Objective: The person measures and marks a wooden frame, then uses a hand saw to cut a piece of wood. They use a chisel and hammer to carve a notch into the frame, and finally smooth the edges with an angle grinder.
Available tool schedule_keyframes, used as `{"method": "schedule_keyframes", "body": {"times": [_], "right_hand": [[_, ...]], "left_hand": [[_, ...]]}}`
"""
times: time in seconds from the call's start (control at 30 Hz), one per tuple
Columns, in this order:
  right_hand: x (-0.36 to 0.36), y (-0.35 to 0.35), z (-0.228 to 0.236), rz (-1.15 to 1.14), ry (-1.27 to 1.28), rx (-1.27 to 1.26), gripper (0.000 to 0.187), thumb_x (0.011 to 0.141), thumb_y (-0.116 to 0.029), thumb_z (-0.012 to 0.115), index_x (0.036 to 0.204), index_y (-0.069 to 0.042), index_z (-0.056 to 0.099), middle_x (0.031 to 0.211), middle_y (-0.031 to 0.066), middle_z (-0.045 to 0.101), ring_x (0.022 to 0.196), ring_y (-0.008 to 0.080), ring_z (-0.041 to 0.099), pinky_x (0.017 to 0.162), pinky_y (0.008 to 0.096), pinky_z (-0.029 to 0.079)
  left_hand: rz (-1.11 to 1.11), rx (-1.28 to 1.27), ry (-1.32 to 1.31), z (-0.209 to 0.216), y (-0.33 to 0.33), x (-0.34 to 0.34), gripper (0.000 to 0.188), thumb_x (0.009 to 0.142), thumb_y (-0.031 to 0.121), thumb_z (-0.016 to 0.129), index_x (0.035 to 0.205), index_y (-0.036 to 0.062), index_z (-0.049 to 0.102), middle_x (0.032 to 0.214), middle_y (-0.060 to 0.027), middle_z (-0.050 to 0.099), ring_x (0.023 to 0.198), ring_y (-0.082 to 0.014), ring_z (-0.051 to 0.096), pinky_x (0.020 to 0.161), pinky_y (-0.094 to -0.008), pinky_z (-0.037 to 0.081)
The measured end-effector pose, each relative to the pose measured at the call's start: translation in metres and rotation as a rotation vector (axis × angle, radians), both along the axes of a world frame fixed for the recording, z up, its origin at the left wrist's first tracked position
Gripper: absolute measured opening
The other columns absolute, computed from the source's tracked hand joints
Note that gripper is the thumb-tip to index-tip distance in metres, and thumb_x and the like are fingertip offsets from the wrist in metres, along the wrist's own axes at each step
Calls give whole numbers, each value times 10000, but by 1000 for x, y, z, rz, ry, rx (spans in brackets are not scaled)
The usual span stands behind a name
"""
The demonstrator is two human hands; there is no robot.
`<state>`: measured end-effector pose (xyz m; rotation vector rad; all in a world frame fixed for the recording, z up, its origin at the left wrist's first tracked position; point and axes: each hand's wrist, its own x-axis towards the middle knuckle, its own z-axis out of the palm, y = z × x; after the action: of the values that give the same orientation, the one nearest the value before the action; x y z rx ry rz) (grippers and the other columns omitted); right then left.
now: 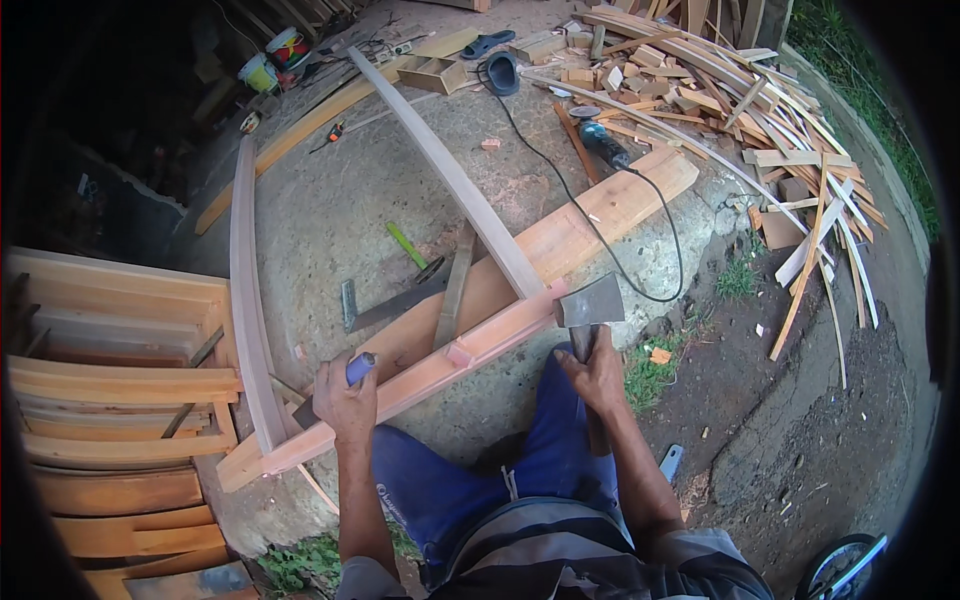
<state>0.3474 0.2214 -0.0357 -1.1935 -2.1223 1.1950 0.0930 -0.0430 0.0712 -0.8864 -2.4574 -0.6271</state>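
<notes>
My left hand (347, 400) is closed around a tool with a blue handle (360, 368), above the left end of a pinkish wooden crosspiece (400, 390). My fist hides the tool's kind. My right hand (594, 372) grips a hatchet (590, 303) by its dark shaft. Its broad grey head lies close to the crosspiece's right end; I cannot tell whether they touch. Two long rails, one on the left (246, 270) and one on the right (450, 180), run away from the crosspiece. Under this frame rests a thick plank (610, 210).
A blue angle grinder (602, 145) with a trailing black cable (560, 185) sits beyond the plank. A green-handled tool (405, 244) and a square (349, 305) lie between the rails. Offcuts (680, 90) pile up at far right. Wooden panels (120, 385) stand at left.
</notes>
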Motion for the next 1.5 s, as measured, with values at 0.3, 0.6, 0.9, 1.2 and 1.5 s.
{"method": "schedule_keyframes", "body": {"times": [0.3,0.6,0.9,1.2,1.5], "right_hand": [[-93,-14,-34,-312,356,-214,424,879,-169,814,1168,7,559,948,103,656,869,187,622,784,360,520],[-106,-21,-41,-406,617,-308,464,897,-119,823,1239,-26,523,1090,45,583,993,145,542,854,330,490],[-145,18,-39,-339,632,-450,460,935,-108,791,1301,-18,528,1001,32,612,796,125,615,660,301,540],[-46,29,42,-114,599,-508,366,1003,-214,661,1289,-13,555,930,74,658,603,134,578,542,287,492],[60,-15,69,-128,351,-530,229,960,-157,719,1064,-26,562,732,30,596,550,134,575,512,292,461]], "left_hand": [[-17,-155,116,-120,-95,-49,532,739,425,904,1093,92,688,983,-115,645,919,-344,623,799,-483,470],[-115,-140,99,-142,-78,-43,387,771,361,846,1012,118,665,935,-106,613,840,-357,573,747,-486,430],[-156,-91,111,-138,-41,-76,290,833,320,816,967,122,653,905,-99,605,842,-342,577,765,-484,426],[-303,1144,-312,-6,98,-69,256,1052,254,686,986,38,565,892,-20,583,752,-83,539,673,-269,466],[-683,1283,-1061,-10,277,-8,239,1042,279,708,921,96,613,710,57,515,649,-61,490,604,-249,418]]}}
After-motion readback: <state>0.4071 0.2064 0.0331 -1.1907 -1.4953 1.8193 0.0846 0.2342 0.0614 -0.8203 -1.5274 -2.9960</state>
